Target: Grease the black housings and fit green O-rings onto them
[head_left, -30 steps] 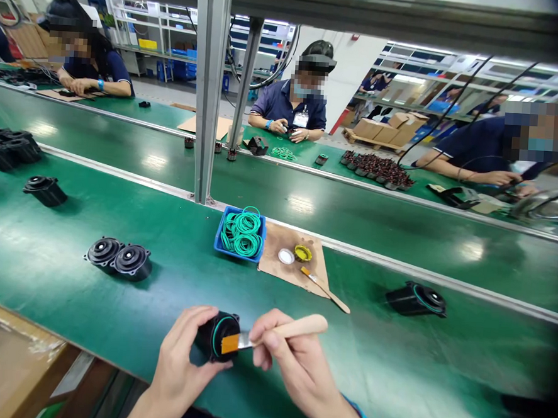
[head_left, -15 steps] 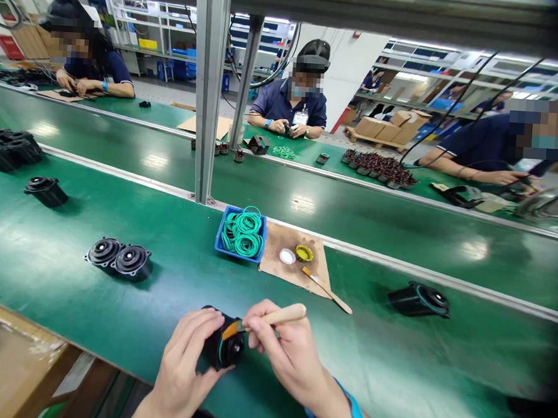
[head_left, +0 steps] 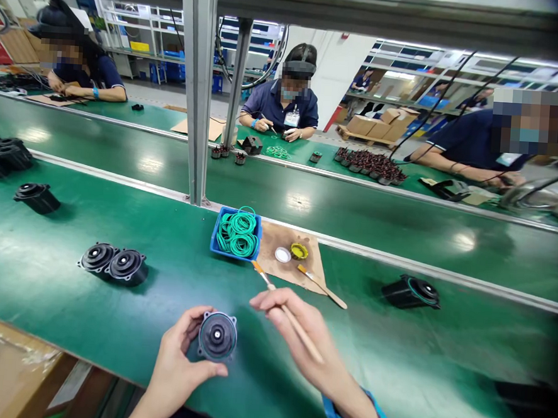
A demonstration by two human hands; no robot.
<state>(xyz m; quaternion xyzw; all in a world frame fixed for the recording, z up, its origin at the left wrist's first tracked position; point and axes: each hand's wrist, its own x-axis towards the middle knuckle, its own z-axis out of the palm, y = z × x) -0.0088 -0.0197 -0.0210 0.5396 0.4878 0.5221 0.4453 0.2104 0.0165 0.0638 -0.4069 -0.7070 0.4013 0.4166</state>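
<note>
My left hand [head_left: 186, 348] is wrapped round a black motor housing [head_left: 217, 336], whose round stepped face with a dark centre points up toward me. A green ring shows round that face. In my right hand [head_left: 295, 326] is a brush [head_left: 295, 320] with a wooden handle and orange bristles, its tip pointing away, apart from the housing. Just beyond the brush tip stand a blue bin [head_left: 214, 248] of green rubber rings [head_left: 242, 235] and a brown cardboard sheet [head_left: 268, 268]. On the sheet are a yellow cap [head_left: 299, 251], a white lid [head_left: 282, 254] and a second brush [head_left: 321, 287].
Two black housings [head_left: 112, 263] stand to the left, with another [head_left: 37, 198] farther off and a cluster [head_left: 1, 156] behind. One ringed housing [head_left: 412, 291] lies at the right. A metal post [head_left: 195, 103] rises ahead. Co-workers sit across the belt [head_left: 303, 201].
My right hand has lifted the brush off the housing and swung its tip forward to the bin and cardboard. My left hand has turned the housing so its face points up.
</note>
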